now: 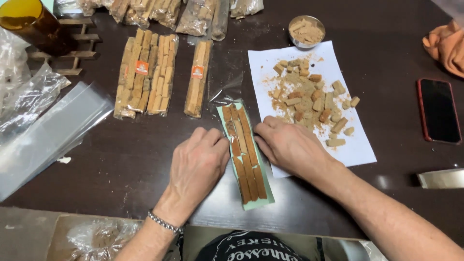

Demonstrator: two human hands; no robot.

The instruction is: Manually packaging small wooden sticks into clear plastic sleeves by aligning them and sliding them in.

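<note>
Head view: on the dark table (121,164), a pale green card (263,197) carries rows of brown biscuit sticks (244,150), its far end in a clear sleeve (227,84). Left hand (198,164) and right hand (287,145) lie flat, fingers loose, pressing its 2 long edges. Biscuit pieces (309,101) litter white paper (355,150) just right.

Glossy clear plastic sleeve (227,89), rough crumbly biscuit sticks (244,150), matt paper sheet (355,147)

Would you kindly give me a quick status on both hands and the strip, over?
Left hand and right hand flank pale green card strip, fingertips touching. Brown biscuit sticks lined on it. Clear sleeve at top end.
</note>
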